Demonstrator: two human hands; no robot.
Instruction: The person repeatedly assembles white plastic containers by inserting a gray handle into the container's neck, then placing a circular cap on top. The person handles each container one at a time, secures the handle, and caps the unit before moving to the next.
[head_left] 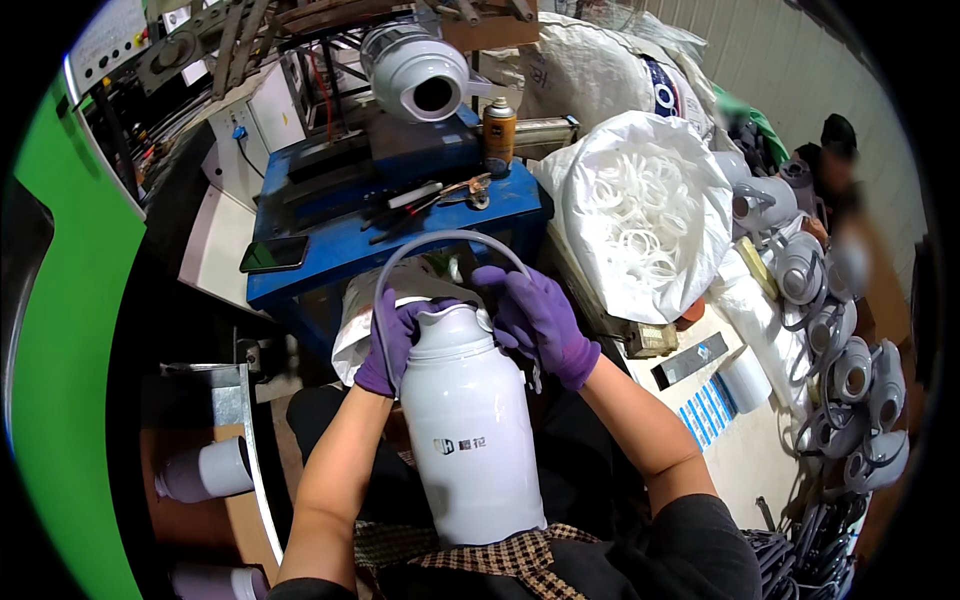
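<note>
A pale grey vacuum jug point(468, 430) stands upright, tilted toward me, between my legs, its base against my checked apron point(530, 552). My left hand point(400, 340), in a purple glove, is closed around the jug's neck beside the spout. A grey carrying handle point(440, 236) arches above the jug's top, its left end running down past my left hand. Also gloved in purple, my right hand point(545, 325) has bent fingers around the handle's right end, close to the neck. The palm side of this hand is hidden.
Ahead, a blue bench point(330, 270) carries a phone point(275, 254), pliers point(470, 190), a spray can point(499, 138) and another jug point(420, 80). A white sack point(640, 210) of rings is at right. Several grey jug tops point(800, 268) line the right side; jug bodies point(222, 468) lie at left.
</note>
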